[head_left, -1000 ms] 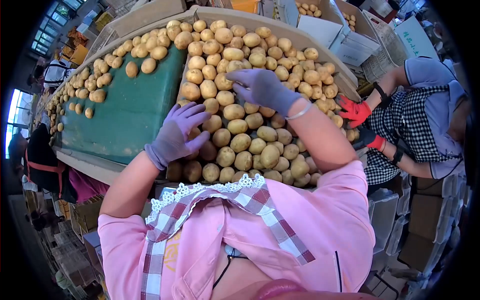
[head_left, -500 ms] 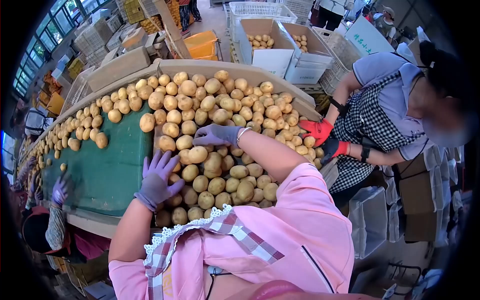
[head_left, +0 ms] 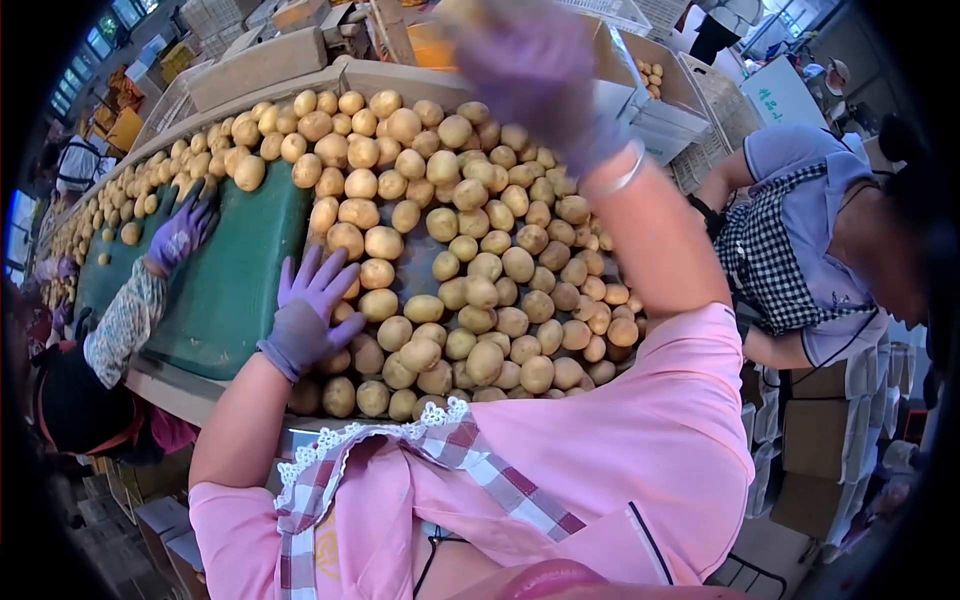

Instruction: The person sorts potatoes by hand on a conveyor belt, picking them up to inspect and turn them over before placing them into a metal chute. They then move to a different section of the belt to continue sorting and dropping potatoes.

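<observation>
Potatoes (head_left: 480, 290) lie heaped across the sorting table in front of me. My left hand (head_left: 312, 310), in a purple glove, rests at the left edge of the heap with its fingers spread, touching potatoes beside the green belt. Up over the far side of the table is my right hand (head_left: 535, 75), also purple-gloved and smeared by motion. A blurred tan potato (head_left: 482, 12) shows at its fingers, cut by the top of the view. Below that arm, a dark patch of table surface (head_left: 420, 250) shows among the potatoes.
A green belt (head_left: 240, 270) runs to the left, where a co-worker's purple-gloved hand (head_left: 182, 230) reaches over it. Another person in a checkered apron (head_left: 775, 245) stands at the right. Cardboard boxes (head_left: 660, 110) and crates stand beyond the raised table rim (head_left: 390, 78).
My right hand has risen from the heap toward the far side with a potato. Potatoes have shifted, baring some table surface. The left co-worker's hand has reached farther over the belt.
</observation>
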The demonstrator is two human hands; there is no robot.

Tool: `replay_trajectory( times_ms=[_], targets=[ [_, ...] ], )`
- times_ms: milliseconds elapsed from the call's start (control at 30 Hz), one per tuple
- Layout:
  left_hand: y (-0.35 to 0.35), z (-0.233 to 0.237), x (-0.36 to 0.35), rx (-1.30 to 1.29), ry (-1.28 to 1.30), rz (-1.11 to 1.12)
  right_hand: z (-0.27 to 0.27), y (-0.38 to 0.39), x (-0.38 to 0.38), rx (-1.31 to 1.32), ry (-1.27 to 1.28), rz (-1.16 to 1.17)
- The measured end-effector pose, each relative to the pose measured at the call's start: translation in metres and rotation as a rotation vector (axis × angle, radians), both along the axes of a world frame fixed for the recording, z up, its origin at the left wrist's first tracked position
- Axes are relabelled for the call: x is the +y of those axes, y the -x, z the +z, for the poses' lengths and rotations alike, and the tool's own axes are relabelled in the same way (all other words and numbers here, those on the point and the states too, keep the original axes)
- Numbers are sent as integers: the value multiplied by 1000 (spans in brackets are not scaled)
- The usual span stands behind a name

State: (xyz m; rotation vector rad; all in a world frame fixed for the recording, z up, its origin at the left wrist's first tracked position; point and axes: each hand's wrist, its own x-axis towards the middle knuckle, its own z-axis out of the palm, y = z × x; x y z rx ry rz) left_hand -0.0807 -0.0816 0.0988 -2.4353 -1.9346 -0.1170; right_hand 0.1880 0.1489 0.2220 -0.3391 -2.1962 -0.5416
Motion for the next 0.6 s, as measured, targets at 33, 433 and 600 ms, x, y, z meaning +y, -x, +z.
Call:
replay_trajectory(
  times_ms=[33,433,600],
  targets=[
    [-2,2,1,6,-5,-4,5,-19,58,128,44,-270],
    [16,-6,7,-48,-12,19,-177,34,-59,-394,494,-126],
    [19,-1,7,-44,-43,73,-164,-25,-122,-592,920,92]
  ],
)
